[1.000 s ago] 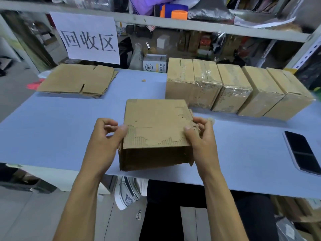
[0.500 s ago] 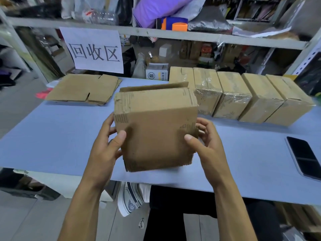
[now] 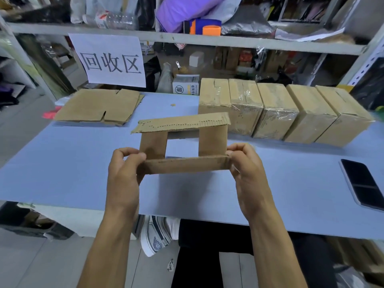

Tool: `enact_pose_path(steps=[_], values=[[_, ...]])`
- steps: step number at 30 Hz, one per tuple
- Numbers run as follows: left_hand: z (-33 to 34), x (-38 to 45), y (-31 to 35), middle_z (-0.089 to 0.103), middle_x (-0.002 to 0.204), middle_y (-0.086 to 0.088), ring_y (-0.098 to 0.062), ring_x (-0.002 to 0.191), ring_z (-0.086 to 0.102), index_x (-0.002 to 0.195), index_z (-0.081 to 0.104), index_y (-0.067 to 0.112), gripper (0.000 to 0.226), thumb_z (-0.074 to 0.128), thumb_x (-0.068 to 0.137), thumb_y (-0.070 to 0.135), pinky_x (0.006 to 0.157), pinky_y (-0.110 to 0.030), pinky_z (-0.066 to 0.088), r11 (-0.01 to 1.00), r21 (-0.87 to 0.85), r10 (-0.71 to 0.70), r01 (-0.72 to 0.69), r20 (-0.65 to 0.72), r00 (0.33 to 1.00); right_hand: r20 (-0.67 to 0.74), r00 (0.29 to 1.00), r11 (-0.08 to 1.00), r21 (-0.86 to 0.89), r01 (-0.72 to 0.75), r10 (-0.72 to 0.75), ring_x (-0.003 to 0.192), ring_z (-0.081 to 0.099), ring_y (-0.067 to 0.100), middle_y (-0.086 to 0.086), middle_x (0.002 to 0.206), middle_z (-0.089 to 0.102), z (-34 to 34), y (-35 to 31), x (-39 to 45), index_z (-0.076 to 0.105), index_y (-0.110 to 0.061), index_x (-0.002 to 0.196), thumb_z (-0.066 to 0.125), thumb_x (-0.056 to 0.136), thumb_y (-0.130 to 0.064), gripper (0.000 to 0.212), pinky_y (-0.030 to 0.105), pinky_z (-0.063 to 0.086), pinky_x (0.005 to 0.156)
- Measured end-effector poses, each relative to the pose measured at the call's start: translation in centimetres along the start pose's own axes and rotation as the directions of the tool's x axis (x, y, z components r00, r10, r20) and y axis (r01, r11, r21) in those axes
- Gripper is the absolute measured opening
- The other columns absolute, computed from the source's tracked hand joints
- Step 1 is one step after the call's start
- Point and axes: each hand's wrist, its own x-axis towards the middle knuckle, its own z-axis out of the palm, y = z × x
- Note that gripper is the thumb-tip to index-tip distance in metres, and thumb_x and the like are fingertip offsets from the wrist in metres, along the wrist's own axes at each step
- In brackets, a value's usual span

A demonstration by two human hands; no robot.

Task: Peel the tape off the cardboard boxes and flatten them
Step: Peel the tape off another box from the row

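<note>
We hold an opened box (image 3: 182, 146) up over the middle of the blue table (image 3: 72, 163), its open ends facing toward us and away, so we look straight through it to the table beyond. Its long axis runs from 9 o'clock to 3 o'clock, level between our hands. Our left hand (image 3: 124, 173) pinches the near lower edge at the 9 o'clock corner, thumb on top and fingers curled behind; our right hand (image 3: 247, 169) pinches the matching corner at 3 o'clock the same way. The top flap sticks out toward 9 o'clock, its edge torn and ragged where the outer paper has come away. We cannot make out the fingertips behind the cardboard, and whether any tape remains on this box is unclear. At 1 to 2 o'clock a row of sealed boxes (image 3: 276, 109) stands side by side, touching, glossy with tape; the farthest one blurs at the frame's edge. At 10 o'clock lies a stack of flattened cardboard (image 3: 97, 106), under a white sign (image 3: 110, 59). A phone (image 3: 361, 181) lies at 3 o'clock, partly cut off.
</note>
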Motion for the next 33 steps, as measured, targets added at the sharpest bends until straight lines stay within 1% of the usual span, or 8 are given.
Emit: enact_pose_path(steps=[4, 7, 11, 15, 20, 27, 29, 33], values=[[0.0, -0.1, 0.5, 0.072, 0.102, -0.002, -0.019, 0.092, 0.066, 0.112, 0.056, 0.019, 0.048, 0.055, 0.064, 0.014, 0.083, -0.031, 0.049, 0.993, 0.116, 0.009, -0.028, 0.157, 0.987, 0.06, 0.997, 0.999, 0.012, 0.043, -0.043, 0.111, 0.062, 0.008, -0.004, 0.115, 0.068, -0.4, 0.1, 0.0, 0.06, -0.014, 0.114, 0.056, 0.067, -0.017, 0.048, 0.028, 0.048, 0.09], [1.1, -0.4, 0.8, 0.061, 0.107, 0.022, 0.0, 0.096, 0.061, 0.116, 0.05, 0.032, 0.055, 0.079, 0.069, 0.031, 0.078, -0.022, 0.047, 0.907, 0.415, 0.029, -0.063, 0.09, 0.996, 0.073, 0.993, 0.994, -0.057, 0.096, -0.091, 0.115, 0.06, 0.002, -0.007, 0.121, 0.065, 0.1, 0.2, -0.3, 0.056, -0.019, 0.123, 0.052, 0.067, -0.013, 0.057, 0.018, 0.049, 0.079], [2.6, -0.7, 0.5, 0.05, 0.091, 0.025, -0.012, 0.092, 0.053, 0.116, 0.047, 0.027, 0.051, 0.078, 0.076, 0.023, 0.067, -0.023, 0.037, 0.752, 0.654, 0.139, -0.077, -0.044, 0.989, 0.012, 0.99, 0.972, -0.19, 0.137, -0.137, 0.104, 0.059, -0.003, -0.016, 0.112, 0.064, 1.3, -0.4, -0.7, 0.052, -0.024, 0.121, 0.065, 0.08, -0.006, 0.047, 0.021, 0.051, 0.084], [2.6, -0.9, 0.9, 0.06, 0.091, 0.024, -0.012, 0.094, 0.061, 0.107, 0.059, 0.027, 0.034, 0.068, 0.076, 0.036, 0.072, -0.026, 0.043, 0.747, 0.655, 0.149, -0.115, 0.004, 0.989, -0.124, 0.986, 0.911, -0.409, 0.055, -0.115, 0.088, 0.062, -0.007, -0.021, 0.093, 0.067, 1.3, -1.9, -0.9, 0.055, -0.03, 0.106, 0.074, 0.082, -0.024, 0.031, 0.018, 0.05, 0.07], [1.8, -0.8, 2.0, 0.061, 0.065, 0.006, -0.014, 0.07, 0.055, 0.076, 0.062, 0.032, 0.019, 0.043, 0.076, 0.033, 0.067, -0.04, 0.045, 0.806, 0.552, 0.16, -0.213, 0.143, 0.977, -0.216, 0.976, 0.699, -0.697, -0.16, 0.008, 0.089, 0.06, 0.022, -0.007, 0.095, 0.06, 1.3, -3.6, -0.1, 0.05, -0.021, 0.103, 0.073, 0.075, -0.055, 0.051, 0.039, 0.05, 0.075], [2.1, -1.2, 2.0, 0.034, 0.051, 0.008, -0.014, 0.056, 0.03, 0.052, 0.041, 0.032, 0.027, 0.036, 0.077, 0.024, 0.055, -0.036, 0.021, 0.829, 0.513, 0.133, -0.224, 0.208, 0.969, -0.281, 0.959, 0.613, -0.751, -0.244, 0.037, 0.091, 0.058, 0.034, 0.008, 0.1, 0.061, 0.7, -3.2, 1.4, 0.052, -0.012, 0.099, 0.066, 0.081, -0.038, 0.035, 0.036, 0.042, 0.068], [2.0, -1.0, 1.8, 0.04, 0.05, 0.011, -0.011, 0.056, 0.036, 0.058, 0.051, 0.038, 0.029, 0.036, 0.078, 0.024, 0.054, -0.029, 0.025, 0.853, 0.476, 0.122, -0.213, 0.215, 0.969, -0.264, 0.964, 0.619, -0.751, -0.23, 0.037, 0.09, 0.058, 0.033, 0.008, 0.1, 0.061, 0.5, -3.1, 1.3, 0.052, -0.013, 0.098, 0.066, 0.08, -0.04, 0.036, 0.037, 0.044, 0.067], [1.5, 0.0, 0.8, 0.059, 0.075, 0.013, -0.008, 0.078, 0.052, 0.117, 0.064, 0.035, 0.047, 0.036, 0.079, 0.031, 0.075, -0.038, 0.045, 0.865, 0.471, 0.071, -0.173, 0.226, 0.972, -0.291, 0.955, 0.584, -0.766, -0.268, 0.056, 0.096, 0.06, 0.033, 0.004, 0.105, 0.061, 0.7, -2.7, 1.3, 0.046, -0.015, 0.114, 0.074, 0.075, -0.055, 0.062, 0.036, 0.045, 0.074]])
